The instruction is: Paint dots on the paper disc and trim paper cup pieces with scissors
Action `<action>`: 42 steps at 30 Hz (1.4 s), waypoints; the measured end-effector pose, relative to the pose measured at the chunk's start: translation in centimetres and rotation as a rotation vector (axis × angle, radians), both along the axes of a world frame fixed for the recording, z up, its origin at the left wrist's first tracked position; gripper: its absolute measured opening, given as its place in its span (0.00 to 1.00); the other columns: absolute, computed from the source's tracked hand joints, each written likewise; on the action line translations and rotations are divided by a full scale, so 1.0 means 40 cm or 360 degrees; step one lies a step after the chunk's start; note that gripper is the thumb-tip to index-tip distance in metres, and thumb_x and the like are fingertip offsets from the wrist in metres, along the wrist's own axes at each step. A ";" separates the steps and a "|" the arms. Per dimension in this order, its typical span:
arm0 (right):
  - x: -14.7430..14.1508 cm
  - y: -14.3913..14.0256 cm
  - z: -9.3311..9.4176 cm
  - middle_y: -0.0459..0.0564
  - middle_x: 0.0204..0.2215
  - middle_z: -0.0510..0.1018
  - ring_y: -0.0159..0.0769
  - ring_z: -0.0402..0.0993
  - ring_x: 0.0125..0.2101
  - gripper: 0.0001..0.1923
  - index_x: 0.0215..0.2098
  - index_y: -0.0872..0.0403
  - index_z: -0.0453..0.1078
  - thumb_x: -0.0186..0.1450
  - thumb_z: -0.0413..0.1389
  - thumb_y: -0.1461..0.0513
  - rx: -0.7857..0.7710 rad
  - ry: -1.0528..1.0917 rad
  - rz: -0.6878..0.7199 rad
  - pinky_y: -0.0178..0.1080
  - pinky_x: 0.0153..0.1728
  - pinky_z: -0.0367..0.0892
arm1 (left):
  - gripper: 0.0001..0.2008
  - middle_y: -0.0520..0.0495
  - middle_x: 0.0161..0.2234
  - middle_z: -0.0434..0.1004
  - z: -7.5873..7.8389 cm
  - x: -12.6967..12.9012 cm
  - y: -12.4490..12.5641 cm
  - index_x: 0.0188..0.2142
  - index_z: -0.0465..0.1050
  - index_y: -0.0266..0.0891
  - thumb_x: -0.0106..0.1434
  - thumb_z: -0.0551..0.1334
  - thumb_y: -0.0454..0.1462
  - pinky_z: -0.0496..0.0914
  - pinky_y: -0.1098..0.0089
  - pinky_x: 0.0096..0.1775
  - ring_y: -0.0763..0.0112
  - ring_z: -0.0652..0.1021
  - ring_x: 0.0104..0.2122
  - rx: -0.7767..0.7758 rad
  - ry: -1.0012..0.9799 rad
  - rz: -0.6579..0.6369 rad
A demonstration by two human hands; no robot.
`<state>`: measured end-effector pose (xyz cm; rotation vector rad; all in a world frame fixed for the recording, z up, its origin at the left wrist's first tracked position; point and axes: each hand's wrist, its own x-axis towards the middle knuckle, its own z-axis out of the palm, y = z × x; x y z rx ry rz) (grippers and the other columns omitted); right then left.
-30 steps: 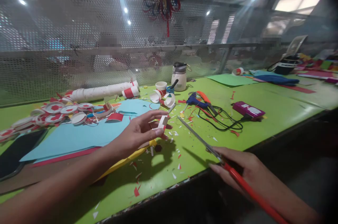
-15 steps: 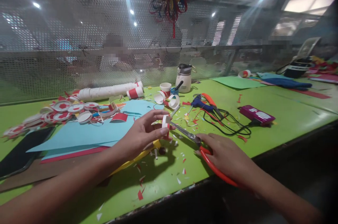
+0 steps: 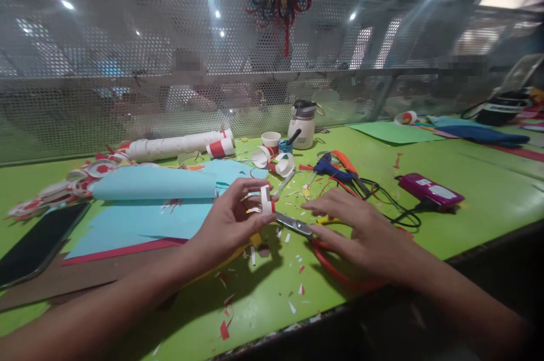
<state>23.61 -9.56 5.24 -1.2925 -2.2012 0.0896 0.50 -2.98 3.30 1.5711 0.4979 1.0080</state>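
Note:
My left hand (image 3: 232, 222) pinches a small white-and-red paper strip (image 3: 266, 200) just above the green table (image 3: 480, 202). Red-handled scissors (image 3: 294, 225) lie on the table with their blades pointing at that strip. My right hand (image 3: 361, 230) rests flat over the scissors' red handles with the fingers spread, gripping nothing. Small paper scraps are scattered under both hands.
Blue paper sheets (image 3: 140, 219) lie to the left, the top one curled up, beside a black phone (image 3: 38, 242). Behind are a white tube (image 3: 170, 145), paper cups (image 3: 271, 140), a flask (image 3: 301, 124), a blue glue gun (image 3: 327, 167) with cord and a purple device (image 3: 429, 191). A mesh screen backs the table.
My right hand brought the scissors in from the right, laid them on the table and opened over them. The top blue sheet has curled up. My left hand keeps the strip.

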 end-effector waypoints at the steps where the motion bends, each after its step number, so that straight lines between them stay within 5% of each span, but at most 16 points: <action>1: -0.020 0.003 0.012 0.53 0.37 0.77 0.39 0.71 0.38 0.12 0.47 0.56 0.73 0.67 0.55 0.61 -0.0036 0.0204 0.0074 0.42 0.41 0.66 | 0.18 0.48 0.45 0.73 -0.006 0.001 0.001 0.48 0.66 0.43 0.60 0.67 0.33 0.74 0.68 0.46 0.71 0.78 0.43 0.0026 0.0001 0.0011; 6: -0.122 0.035 0.030 0.48 0.33 0.76 0.32 0.72 0.35 0.03 0.34 0.57 0.75 0.64 0.59 0.64 -0.0248 0.0745 0.0138 0.35 0.37 0.65 | 0.19 0.47 0.52 0.67 -0.033 -0.002 0.006 0.51 0.65 0.46 0.61 0.65 0.33 0.73 0.64 0.49 0.65 0.73 0.52 0.0215 0.0063 0.0152; 10: -0.149 0.061 0.013 0.44 0.26 0.72 0.29 0.69 0.29 0.05 0.27 0.57 0.71 0.62 0.58 0.70 -0.0255 0.0949 0.0160 0.33 0.32 0.63 | 0.21 0.48 0.51 0.67 -0.039 -0.008 0.011 0.51 0.65 0.48 0.61 0.65 0.31 0.74 0.66 0.48 0.67 0.72 0.52 0.0370 0.0140 0.0254; 18: -0.151 0.080 -0.005 0.45 0.25 0.73 0.30 0.68 0.28 0.07 0.24 0.57 0.70 0.60 0.59 0.68 -0.0349 0.1154 0.0194 0.35 0.31 0.62 | 0.20 0.46 0.49 0.69 -0.042 -0.006 0.014 0.51 0.64 0.46 0.61 0.66 0.34 0.74 0.65 0.48 0.66 0.74 0.49 0.0248 0.0115 0.0187; 22: -0.151 0.077 -0.014 0.47 0.28 0.75 0.32 0.71 0.31 0.02 0.30 0.57 0.73 0.60 0.59 0.65 -0.0439 0.1286 0.0234 0.37 0.34 0.65 | 0.20 0.47 0.46 0.71 -0.039 -0.007 0.011 0.51 0.64 0.45 0.61 0.66 0.35 0.74 0.66 0.47 0.68 0.75 0.47 0.0255 0.0105 0.0188; 29: -0.135 0.105 -0.037 0.45 0.27 0.75 0.31 0.70 0.29 0.11 0.31 0.55 0.73 0.64 0.57 0.55 -0.0445 0.1597 0.0078 0.35 0.33 0.65 | 0.21 0.43 0.49 0.72 -0.027 0.000 0.017 0.50 0.66 0.42 0.59 0.68 0.36 0.73 0.64 0.46 0.63 0.74 0.48 0.0343 0.0130 0.0430; 35: -0.141 0.129 -0.069 0.46 0.22 0.72 0.28 0.65 0.22 0.26 0.29 0.58 0.73 0.63 0.54 0.43 -0.1070 0.1683 0.0192 0.34 0.26 0.61 | 0.22 0.43 0.53 0.69 -0.037 -0.006 0.020 0.52 0.66 0.45 0.60 0.67 0.35 0.70 0.62 0.52 0.63 0.73 0.52 0.0569 0.0123 0.0491; 42: -0.141 0.123 -0.066 0.47 0.24 0.76 0.28 0.72 0.24 0.16 0.30 0.59 0.74 0.56 0.66 0.53 -0.1595 0.1992 0.0631 0.32 0.27 0.66 | 0.31 0.44 0.59 0.66 -0.039 -0.008 0.014 0.59 0.61 0.50 0.58 0.68 0.34 0.66 0.61 0.57 0.60 0.70 0.57 0.0553 0.0180 0.0403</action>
